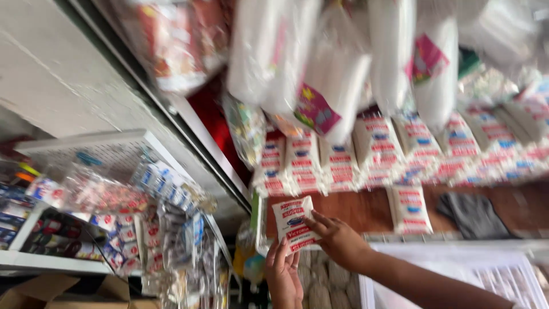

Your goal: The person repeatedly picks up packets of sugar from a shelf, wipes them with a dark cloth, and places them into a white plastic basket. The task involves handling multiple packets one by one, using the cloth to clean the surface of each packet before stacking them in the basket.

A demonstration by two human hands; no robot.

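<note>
A small packet [295, 222], flat and pillow-shaped, of soft white plastic with red and blue printing, sits between both hands at the front edge of a brown wooden shelf [366, 209]; the right hand [337, 237] lies over its right side with fingers stretched and slightly spread, the fingertips resting on the packet's face; the left hand [284, 274] comes up from below, palm toward the camera, fingers straight and close together, their tips touching the packet's lower edge; whether either hand truly pinches it I cannot tell, since the picture is blurred.

On the shelf behind stands a row of matching packets [400, 151], plump and tightly packed side by side; one more packet [409, 209] stands alone in front of them, well to the right of the hands; a dark grey cloth [472, 214] lies crumpled further right.

Above, long white plastic bags [343, 63] hang down, glossy and smooth, some with pink labels.

At left, a white pegboard rack [86, 151] holds clear crinkled sachets [103, 194] of small wrapped goods in red and white; a cardboard box [46, 292] sits at the bottom left corner; a white wire basket [503, 277] shows at the lower right.
</note>
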